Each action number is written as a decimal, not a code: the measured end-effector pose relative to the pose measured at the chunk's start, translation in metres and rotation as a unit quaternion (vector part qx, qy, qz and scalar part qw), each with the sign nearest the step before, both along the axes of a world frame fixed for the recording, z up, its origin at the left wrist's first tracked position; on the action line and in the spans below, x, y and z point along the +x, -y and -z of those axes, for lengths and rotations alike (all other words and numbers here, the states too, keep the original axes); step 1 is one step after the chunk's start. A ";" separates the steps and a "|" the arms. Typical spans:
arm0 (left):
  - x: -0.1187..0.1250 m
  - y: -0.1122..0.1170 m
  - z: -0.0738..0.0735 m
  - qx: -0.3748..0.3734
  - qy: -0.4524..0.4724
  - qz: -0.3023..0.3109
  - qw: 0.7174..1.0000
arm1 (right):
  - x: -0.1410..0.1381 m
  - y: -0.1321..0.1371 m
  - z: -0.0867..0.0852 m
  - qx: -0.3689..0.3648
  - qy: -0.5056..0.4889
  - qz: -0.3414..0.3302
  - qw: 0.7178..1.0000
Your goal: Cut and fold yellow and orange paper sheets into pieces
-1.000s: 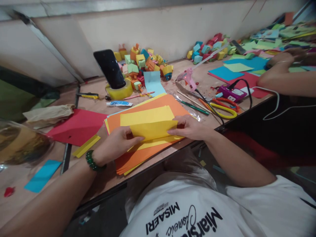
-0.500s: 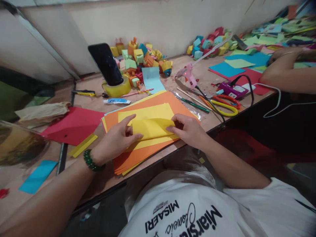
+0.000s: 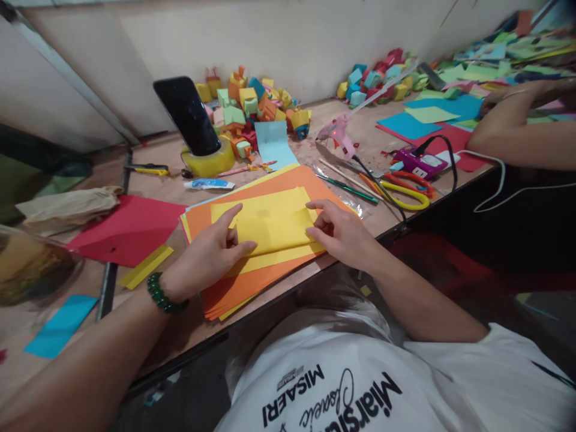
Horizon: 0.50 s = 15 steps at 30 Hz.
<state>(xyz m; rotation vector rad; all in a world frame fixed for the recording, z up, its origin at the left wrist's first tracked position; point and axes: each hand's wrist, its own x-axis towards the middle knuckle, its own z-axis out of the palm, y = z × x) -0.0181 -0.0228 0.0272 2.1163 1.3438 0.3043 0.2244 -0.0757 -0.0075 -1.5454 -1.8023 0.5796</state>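
A folded sheet of yellow paper lies between my hands, on top of other yellow and orange sheets. My left hand grips its left end, with the thumb over the paper and the index finger stretched out. At the right end, my right hand pinches the edge with its thumb against curled fingers, the index finger raised. Beneath it all sits the stack of orange paper, near the table's front edge.
A phone leans on a roll of tape. Behind are small paper boxes. To the right lie a pink glue gun, scissors and a purple power socket. Another person's arm rests at far right.
The yellow paper's lifted, curved fold now lies flatter. My right index finger has risen from the paper and stretched out. The view has shifted slightly.
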 end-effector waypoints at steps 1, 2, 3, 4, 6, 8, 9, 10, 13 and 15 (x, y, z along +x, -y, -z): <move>0.000 0.000 0.000 0.000 0.000 0.000 1.000 | 0.000 0.000 0.000 0.002 0.002 0.005 1.000; 0.001 0.000 0.000 0.000 0.000 -0.001 1.000 | 0.000 -0.001 0.000 0.005 0.006 0.010 1.000; 0.001 0.000 -0.001 0.000 0.000 -0.001 1.000 | -0.001 -0.001 0.000 0.008 0.010 0.013 1.000; 0.001 0.000 -0.001 0.001 -0.001 -0.002 1.000 | -0.001 -0.001 0.001 0.010 0.015 0.016 1.000; 0.001 -0.001 0.000 0.001 -0.003 -0.002 1.000 | -0.001 -0.003 0.002 0.008 0.022 0.019 1.000; 0.001 -0.001 0.000 0.000 -0.004 0.000 1.000 | -0.001 -0.005 0.002 -0.002 0.026 0.026 0.999; 0.000 -0.001 0.001 0.000 -0.004 0.000 1.000 | 0.000 -0.006 0.002 -0.007 0.025 0.031 0.999; 0.000 -0.002 0.001 -0.001 -0.003 0.001 1.000 | 0.000 -0.007 0.002 -0.012 0.023 0.038 0.999; 0.000 -0.002 0.001 -0.006 0.001 0.000 1.000 | 0.001 -0.011 0.000 -0.024 0.019 0.057 0.998; 0.000 -0.002 0.001 -0.009 0.003 -0.005 1.000 | 0.002 -0.013 -0.001 -0.038 0.017 0.059 0.997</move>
